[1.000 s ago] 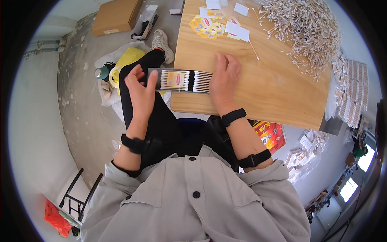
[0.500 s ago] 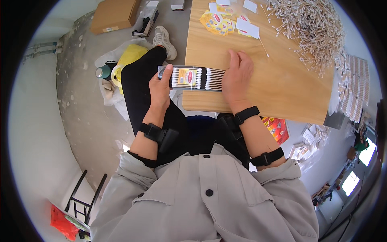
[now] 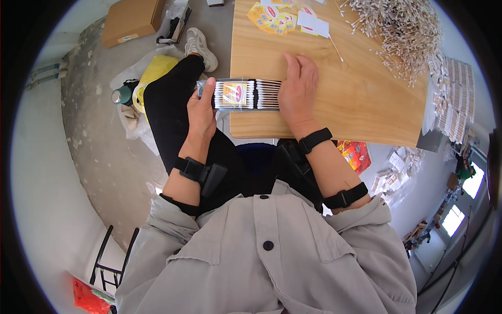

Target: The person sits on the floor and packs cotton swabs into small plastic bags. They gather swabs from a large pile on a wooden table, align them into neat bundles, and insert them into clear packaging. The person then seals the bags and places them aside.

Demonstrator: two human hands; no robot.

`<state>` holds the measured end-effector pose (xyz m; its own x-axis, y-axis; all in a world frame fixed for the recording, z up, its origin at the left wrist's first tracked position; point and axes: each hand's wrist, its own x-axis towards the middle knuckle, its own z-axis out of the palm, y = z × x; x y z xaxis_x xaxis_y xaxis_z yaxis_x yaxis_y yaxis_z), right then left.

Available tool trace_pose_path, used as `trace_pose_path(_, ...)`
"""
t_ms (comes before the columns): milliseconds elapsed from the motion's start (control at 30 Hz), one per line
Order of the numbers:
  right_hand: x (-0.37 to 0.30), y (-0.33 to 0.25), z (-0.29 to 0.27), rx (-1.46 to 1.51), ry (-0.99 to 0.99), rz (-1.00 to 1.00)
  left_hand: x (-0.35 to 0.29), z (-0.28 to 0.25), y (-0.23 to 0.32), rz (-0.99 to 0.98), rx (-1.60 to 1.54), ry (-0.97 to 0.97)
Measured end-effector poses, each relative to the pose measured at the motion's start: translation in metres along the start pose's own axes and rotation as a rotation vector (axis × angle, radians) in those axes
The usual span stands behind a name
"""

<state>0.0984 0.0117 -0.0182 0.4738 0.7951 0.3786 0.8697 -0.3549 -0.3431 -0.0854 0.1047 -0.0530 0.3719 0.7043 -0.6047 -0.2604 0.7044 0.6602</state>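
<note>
My left hand (image 3: 201,112) holds the left end of a clear plastic sleeve (image 3: 201,86), thumb on top. Inside it lies a row of cotton swabs (image 3: 218,96) with a yellow and white label card (image 3: 235,94) over their sticks. A second row of cotton swabs (image 3: 269,94) lies just to the right, past a narrow dark gap. My right hand (image 3: 299,94) rests at that row's right end, covering the tips. Its fingers stretch away from me, slightly bent and apart. The sleeve lies across the near left edge of the wooden table (image 3: 366,112).
A large heap of loose swabs (image 3: 397,31) fills the table's far right. Yellow label cards (image 3: 272,18) lie at its far left, with a single swab (image 3: 336,48) nearby. Packed swabs (image 3: 454,97) are stacked beyond the right edge. A cardboard box (image 3: 132,22) and green-lidded bottle (image 3: 121,95) stand on the floor.
The gap between the two swab rows has narrowed, the right row now nearer the labelled one. The whole view has shifted slightly. Both hands keep their places at the sleeve's ends.
</note>
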Motion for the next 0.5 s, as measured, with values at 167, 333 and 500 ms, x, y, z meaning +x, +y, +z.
trace_pose_path(167,0.0018,-0.0022,-0.0009,-0.018,0.015,-0.024,0.0009,-0.0008,-0.0017,0.018,0.013,0.012)
trace_pose_path(333,0.0007,-0.0028,0.0014,-0.019,0.030,-0.047,0.0011,0.0011,-0.0017,0.031,0.032,0.030)
trace_pose_path(500,0.0020,-0.0033,0.0034,0.006,0.042,-0.059,0.0002,0.0015,-0.0009,0.042,0.033,0.034)
